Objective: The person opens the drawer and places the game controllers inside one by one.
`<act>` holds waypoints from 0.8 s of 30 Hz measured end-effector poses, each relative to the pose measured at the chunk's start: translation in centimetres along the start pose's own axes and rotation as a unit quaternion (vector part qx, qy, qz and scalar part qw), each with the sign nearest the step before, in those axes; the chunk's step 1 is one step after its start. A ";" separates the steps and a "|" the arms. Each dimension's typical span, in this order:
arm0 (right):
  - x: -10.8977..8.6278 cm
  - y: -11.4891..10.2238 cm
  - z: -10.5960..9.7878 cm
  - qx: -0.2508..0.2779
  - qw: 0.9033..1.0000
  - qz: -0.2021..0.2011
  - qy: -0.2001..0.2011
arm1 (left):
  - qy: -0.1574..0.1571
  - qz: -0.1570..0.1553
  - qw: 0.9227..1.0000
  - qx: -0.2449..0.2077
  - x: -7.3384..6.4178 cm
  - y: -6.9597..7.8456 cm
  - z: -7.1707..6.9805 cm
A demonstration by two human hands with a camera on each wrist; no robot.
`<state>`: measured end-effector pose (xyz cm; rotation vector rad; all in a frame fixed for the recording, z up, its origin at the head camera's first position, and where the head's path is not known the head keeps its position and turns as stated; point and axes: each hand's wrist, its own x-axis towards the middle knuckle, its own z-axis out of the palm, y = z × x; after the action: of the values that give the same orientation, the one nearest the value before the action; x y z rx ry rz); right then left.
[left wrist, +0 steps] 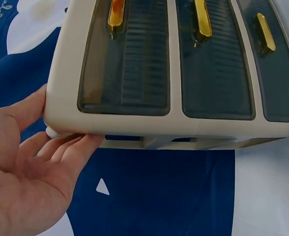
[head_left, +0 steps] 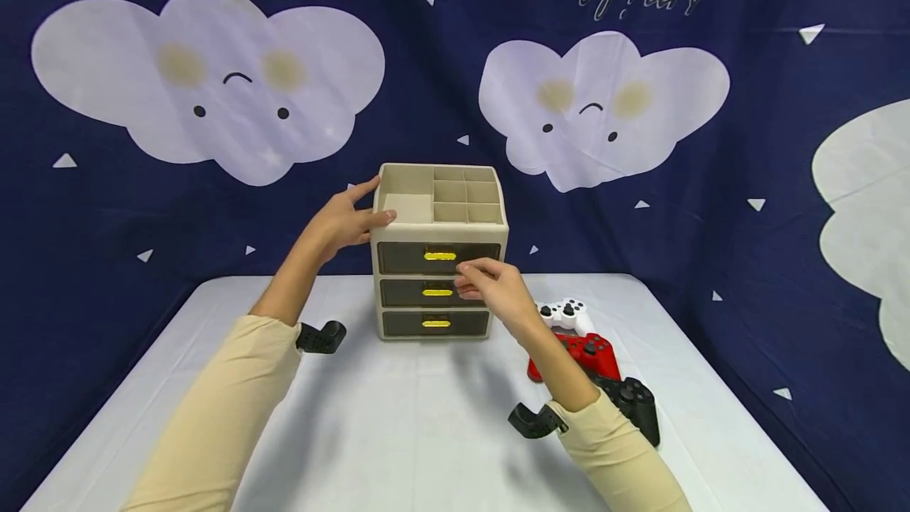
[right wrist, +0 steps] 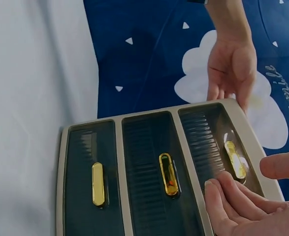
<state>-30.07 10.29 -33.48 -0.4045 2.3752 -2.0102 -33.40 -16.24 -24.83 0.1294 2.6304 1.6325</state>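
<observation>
A cream desktop drawer organizer [head_left: 440, 231] stands on the table, with open compartments on top and three dark, see-through drawers with gold handles below. My left hand [head_left: 346, 220] grips its upper left edge; in the left wrist view, the thumb is at the top edge and the fingers [left wrist: 80, 147] lie against the side. In front of the top drawer [head_left: 398, 257], slightly right of its gold handle [head_left: 440, 256], hovers my right hand [head_left: 498, 291], holding nothing. Its fingers [right wrist: 233, 199] are loosely bent, with the thumb apart. All three drawers look closed.
Right of the organizer lie a white game controller [head_left: 574, 313], a red one [head_left: 593, 354] and a black one [head_left: 636, 403], partly hidden by my right forearm. A white cloth covers the table [head_left: 398, 433]. Behind it hangs a dark blue curtain [head_left: 434, 85] with cloud faces.
</observation>
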 end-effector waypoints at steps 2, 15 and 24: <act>0.2 -0.2 0.1 0.013 1.000 0.003 -0.003 | -0.004 -0.002 1.000 -0.007 0.1 0.0 -0.2; 1.9 -1.3 0.8 0.087 0.995 0.050 -0.030 | -0.011 0.005 0.997 -0.075 0.0 -0.6 -0.7; 2.5 -1.6 1.1 0.071 0.995 0.059 -0.024 | -0.008 0.005 0.996 -0.090 0.2 -0.6 -0.2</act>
<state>-31.94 8.46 -31.69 -0.2988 2.1561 -2.0747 -33.66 -16.68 -25.26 0.1475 2.4598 1.8528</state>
